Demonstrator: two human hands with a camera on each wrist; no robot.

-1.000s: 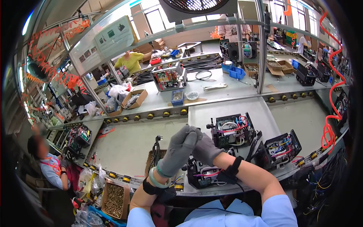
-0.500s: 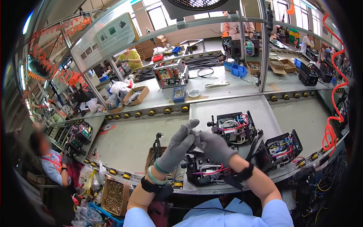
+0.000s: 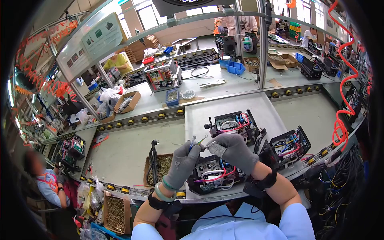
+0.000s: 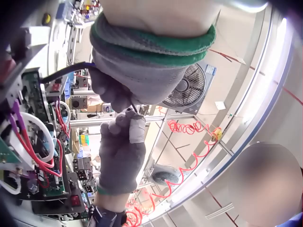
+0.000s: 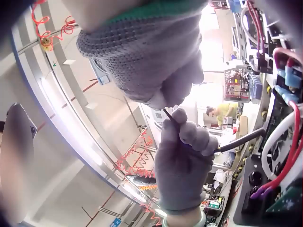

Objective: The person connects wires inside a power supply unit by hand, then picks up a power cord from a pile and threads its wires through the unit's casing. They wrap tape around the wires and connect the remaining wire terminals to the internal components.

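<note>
Curled gloved fingers of my left hand [image 3: 182, 165] [image 4: 142, 75] [image 5: 182, 165] grip a dark cable [image 4: 68, 72] [image 5: 242, 141]. Blue and yellow-green wire ends [image 3: 203, 140] stick up above that hand in the head view, one with a small ring. My right hand [image 3: 236, 150] [image 4: 120, 158] [image 5: 147, 64], light tape [image 4: 137, 130] round one finger, pinches a thin dark wire [image 5: 169, 115] coming from the left fist. The fingertips of both hands nearly meet over an open black unit [image 3: 216, 174] with red and white wires.
Two more open units [image 3: 236, 124] [image 3: 290, 148] stand behind and to the right. A box of small metal parts [image 3: 162, 168] with a black plug [image 3: 154, 143] lies left of my hands. Another parts box [image 3: 116, 214] stands lower left; a person [image 3: 50, 186] sits beyond it.
The hands have drawn slightly apart from their earlier overlap, and coloured wire ends now show between them. The head view has shifted, moving the bench leftward in frame.
</note>
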